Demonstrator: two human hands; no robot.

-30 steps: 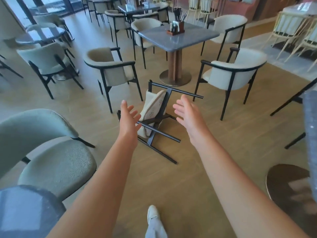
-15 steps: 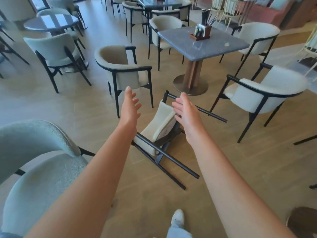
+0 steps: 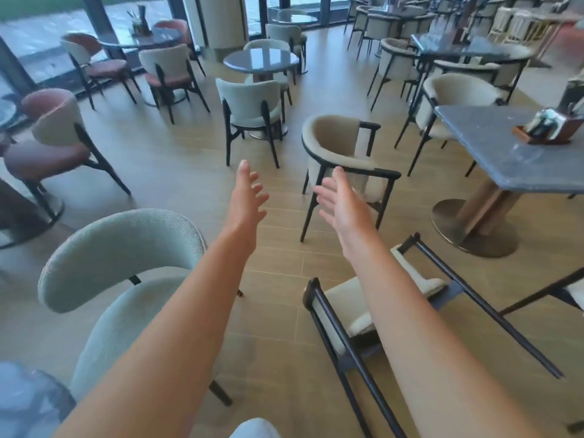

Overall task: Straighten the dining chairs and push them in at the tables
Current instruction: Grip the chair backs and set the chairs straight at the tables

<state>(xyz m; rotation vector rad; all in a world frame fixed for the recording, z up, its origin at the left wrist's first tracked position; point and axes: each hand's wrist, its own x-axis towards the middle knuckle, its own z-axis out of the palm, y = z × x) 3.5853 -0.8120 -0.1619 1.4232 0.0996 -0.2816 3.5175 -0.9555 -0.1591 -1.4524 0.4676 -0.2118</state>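
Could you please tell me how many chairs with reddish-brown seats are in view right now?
3. One chair stands at the left edge; two more, chair and chair, stand by the round window table. A fourth back behind that table may be another.

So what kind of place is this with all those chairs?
Most likely a restaurant or café dining room. Many small tables, like the round table, each have chairs set around them, and the grey table carries a wooden caddy, apparently holding napkins and cutlery.

wooden condiment caddy [image 3: 548,129], plank floor [image 3: 177,172]
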